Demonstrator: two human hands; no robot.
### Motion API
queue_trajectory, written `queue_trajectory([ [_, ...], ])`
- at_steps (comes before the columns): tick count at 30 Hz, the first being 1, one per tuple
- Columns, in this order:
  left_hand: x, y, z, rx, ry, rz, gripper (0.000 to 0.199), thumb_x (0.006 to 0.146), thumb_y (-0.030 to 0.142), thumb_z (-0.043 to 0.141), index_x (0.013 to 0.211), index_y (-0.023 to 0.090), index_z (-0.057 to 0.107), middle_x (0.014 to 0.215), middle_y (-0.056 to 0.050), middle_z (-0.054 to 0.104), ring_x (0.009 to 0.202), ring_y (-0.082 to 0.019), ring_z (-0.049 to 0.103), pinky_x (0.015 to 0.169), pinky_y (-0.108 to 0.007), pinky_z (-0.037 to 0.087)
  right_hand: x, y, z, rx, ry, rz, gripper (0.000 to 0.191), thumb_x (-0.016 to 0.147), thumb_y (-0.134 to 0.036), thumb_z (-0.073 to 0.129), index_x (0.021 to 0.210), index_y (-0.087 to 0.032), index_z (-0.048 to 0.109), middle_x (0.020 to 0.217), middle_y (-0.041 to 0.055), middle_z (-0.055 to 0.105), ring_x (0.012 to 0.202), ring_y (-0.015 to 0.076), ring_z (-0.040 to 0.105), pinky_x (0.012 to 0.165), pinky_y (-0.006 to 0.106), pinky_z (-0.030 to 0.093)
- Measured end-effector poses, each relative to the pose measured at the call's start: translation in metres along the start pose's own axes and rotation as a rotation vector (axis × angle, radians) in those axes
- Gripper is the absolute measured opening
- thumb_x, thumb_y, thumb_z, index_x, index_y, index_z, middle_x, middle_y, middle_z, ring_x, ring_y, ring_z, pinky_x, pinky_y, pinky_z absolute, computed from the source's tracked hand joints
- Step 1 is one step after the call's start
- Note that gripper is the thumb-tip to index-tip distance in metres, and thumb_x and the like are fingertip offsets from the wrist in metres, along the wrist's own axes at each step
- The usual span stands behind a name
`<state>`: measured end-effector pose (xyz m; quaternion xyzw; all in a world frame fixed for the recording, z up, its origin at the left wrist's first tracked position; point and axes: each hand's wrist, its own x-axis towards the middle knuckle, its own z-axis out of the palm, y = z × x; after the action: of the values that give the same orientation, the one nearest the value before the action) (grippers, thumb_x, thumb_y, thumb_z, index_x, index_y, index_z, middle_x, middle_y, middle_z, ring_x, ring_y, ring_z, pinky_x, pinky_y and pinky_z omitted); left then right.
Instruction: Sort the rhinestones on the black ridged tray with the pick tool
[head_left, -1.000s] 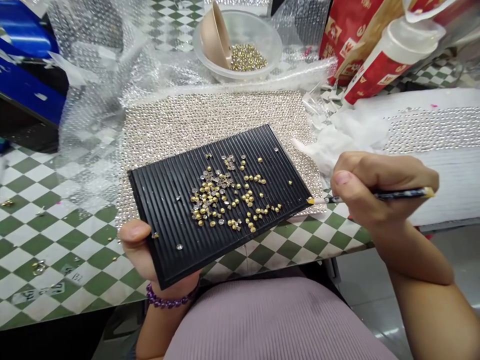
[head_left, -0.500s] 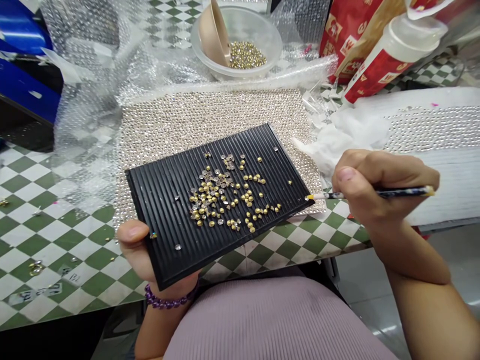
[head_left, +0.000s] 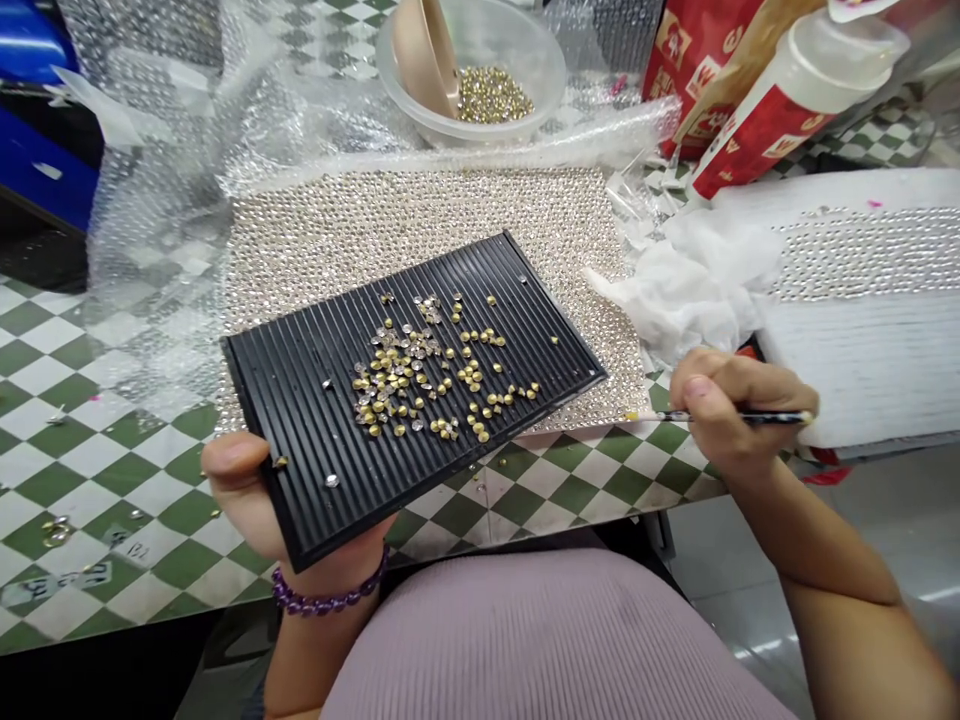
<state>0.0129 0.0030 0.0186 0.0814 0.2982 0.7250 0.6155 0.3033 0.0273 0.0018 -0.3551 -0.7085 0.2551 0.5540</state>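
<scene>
My right hand [head_left: 731,415] pinches a slim black pick pencil [head_left: 780,417], its pale tip just off the tray's corner, while my left hand [head_left: 251,500] clasps a black ribbed rubber tray [head_left: 487,280] of scattered gold and clear rhinestones [head_left: 405,375] above a silvery rhinestone-studded sheet [head_left: 420,220].

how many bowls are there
2. A clear plastic bowl sits at the top of the view, holding gold studs. A beige bowl leans tilted inside it. More could be hidden beyond the top edge.
</scene>
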Motion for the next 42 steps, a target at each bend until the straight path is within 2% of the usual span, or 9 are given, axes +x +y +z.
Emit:
queue_trajectory([
  [10,0.000,0.001,-0.006,0.081,-0.019,0.010,0.042,0.083,0.048,0.032,0.113,0.042,0.062,0.105,0.006,0.071,0.118,-0.031,0.055,0.092,-0.055,0.052,-0.004,0.005,0.005,-0.106,-0.196,-0.001,0.035,0.069,0.005,0.058,0.056,-0.017,0.033,0.053,-0.0047,0.043,0.047,0.0062,0.041,0.044,0.023,0.031],
  [17,-0.001,0.001,-0.002,-0.011,-0.017,-0.014,0.051,0.084,0.046,0.021,0.111,0.041,0.064,0.099,0.002,0.072,0.116,-0.032,0.056,0.090,-0.056,0.052,-0.007,0.003,0.004,-0.126,-0.160,0.043,0.034,0.071,0.004,0.057,0.056,-0.017,0.034,0.055,-0.0041,0.045,0.050,0.0065,0.042,0.047,0.025,0.033],
  [21,0.000,0.001,-0.001,-0.053,0.030,-0.010,0.051,0.082,0.046,0.023,0.112,0.038,0.063,0.104,0.000,0.071,0.114,-0.031,0.058,0.086,-0.053,0.054,-0.008,0.003,0.004,-0.112,-0.220,0.020,0.035,0.070,0.004,0.058,0.056,-0.017,0.034,0.055,-0.0042,0.046,0.049,0.0066,0.043,0.046,0.025,0.033],
  [24,0.000,-0.002,0.002,-0.033,0.062,-0.003,0.049,0.079,0.042,0.029,0.113,0.033,0.062,0.108,-0.002,0.069,0.111,-0.031,0.060,0.082,-0.051,0.056,-0.004,-0.001,0.003,-0.067,-0.108,-0.002,0.035,0.072,0.002,0.057,0.054,-0.017,0.034,0.054,-0.0036,0.047,0.047,0.0074,0.045,0.044,0.025,0.034],
  [27,-0.002,-0.005,0.006,-0.074,0.102,-0.045,0.052,0.074,0.036,0.027,0.112,0.029,0.062,0.109,-0.003,0.069,0.107,-0.029,0.062,0.076,-0.044,0.058,0.008,-0.010,0.003,0.042,0.136,-0.042,0.034,0.076,-0.005,0.056,0.054,-0.018,0.033,0.049,-0.0039,0.045,0.043,0.0082,0.045,0.041,0.026,0.035],
  [30,-0.004,-0.006,0.006,-0.130,0.055,-0.102,0.053,0.068,0.032,0.031,0.111,0.028,0.062,0.106,-0.004,0.070,0.104,-0.027,0.063,0.073,-0.039,0.058,0.028,-0.022,0.010,0.138,0.251,-0.041,0.031,0.077,-0.010,0.056,0.055,-0.019,0.036,0.047,-0.0042,0.044,0.040,0.0086,0.044,0.039,0.026,0.035],
  [35,-0.007,-0.006,-0.004,-0.132,-0.070,-0.151,0.048,0.067,0.028,0.039,0.108,0.027,0.063,0.099,-0.003,0.071,0.095,-0.026,0.066,0.079,-0.038,0.057,0.056,-0.035,0.040,0.155,0.008,0.077,0.017,0.079,-0.017,0.064,0.065,-0.017,0.053,0.055,-0.0019,0.052,0.046,0.0092,0.047,0.039,0.025,0.032],
  [39,-0.009,-0.006,-0.008,-0.096,-0.100,-0.188,0.047,0.066,0.027,0.042,0.107,0.026,0.063,0.095,-0.002,0.072,0.091,-0.027,0.068,0.086,-0.044,0.054,0.067,-0.039,0.059,0.180,-0.112,0.050,0.041,0.080,-0.008,0.058,0.052,-0.017,0.030,0.049,-0.0042,0.040,0.044,0.0061,0.042,0.040,0.022,0.028],
  [42,-0.011,-0.007,-0.008,-0.085,-0.097,-0.170,0.048,0.067,0.025,0.041,0.109,0.025,0.064,0.094,-0.002,0.073,0.095,-0.028,0.067,0.089,-0.045,0.053,0.071,-0.041,0.062,0.201,-0.184,0.056,0.044,0.079,-0.004,0.055,0.052,-0.017,0.023,0.046,-0.0048,0.036,0.041,0.0050,0.037,0.038,0.023,0.023],
])
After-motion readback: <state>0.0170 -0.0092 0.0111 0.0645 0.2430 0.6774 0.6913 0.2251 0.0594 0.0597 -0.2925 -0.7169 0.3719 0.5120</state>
